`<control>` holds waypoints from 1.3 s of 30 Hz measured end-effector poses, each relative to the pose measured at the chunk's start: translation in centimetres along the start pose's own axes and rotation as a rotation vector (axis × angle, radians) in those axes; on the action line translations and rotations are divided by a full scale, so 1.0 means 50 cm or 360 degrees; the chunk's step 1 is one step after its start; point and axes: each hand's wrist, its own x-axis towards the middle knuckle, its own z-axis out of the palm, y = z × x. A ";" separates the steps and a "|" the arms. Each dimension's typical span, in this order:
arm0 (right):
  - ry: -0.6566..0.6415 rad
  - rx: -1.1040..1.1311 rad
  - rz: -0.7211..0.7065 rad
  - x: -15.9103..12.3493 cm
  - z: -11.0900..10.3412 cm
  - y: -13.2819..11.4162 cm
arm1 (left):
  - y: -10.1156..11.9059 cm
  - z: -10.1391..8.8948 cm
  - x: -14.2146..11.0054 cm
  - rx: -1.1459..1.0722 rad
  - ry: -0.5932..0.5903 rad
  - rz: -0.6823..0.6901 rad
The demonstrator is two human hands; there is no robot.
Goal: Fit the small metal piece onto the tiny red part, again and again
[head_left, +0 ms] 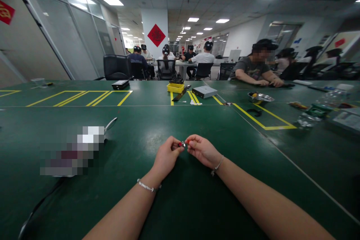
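Note:
Above the green table, my left hand pinches a small red-and-silver piece between thumb and fingers. Close on its right, my right hand has its fingers closed on a small orange-red piece. The fingertips of both hands almost meet, and the silver end of the left piece points at the right one. Fingers cover part of both pieces, so I cannot tell their exact kind or whether they touch.
A blurred-out object with a cable lies at left. Further back are a yellow bin, a grey metal box, a black box, a metal bowl and a plastic bottle. A co-worker sits across at right.

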 end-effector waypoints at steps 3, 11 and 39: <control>-0.0001 -0.0024 -0.0009 -0.001 0.001 0.000 | 0.003 0.000 0.000 -0.0027 -0.0011 -0.0002; 0.0003 0.0037 0.0054 0.003 0.003 -0.001 | -0.001 -0.004 0.000 0.0011 -0.0082 0.0009; -0.0008 0.0011 0.0148 0.005 0.003 -0.001 | 0.001 -0.003 -0.004 0.0121 -0.0039 0.0069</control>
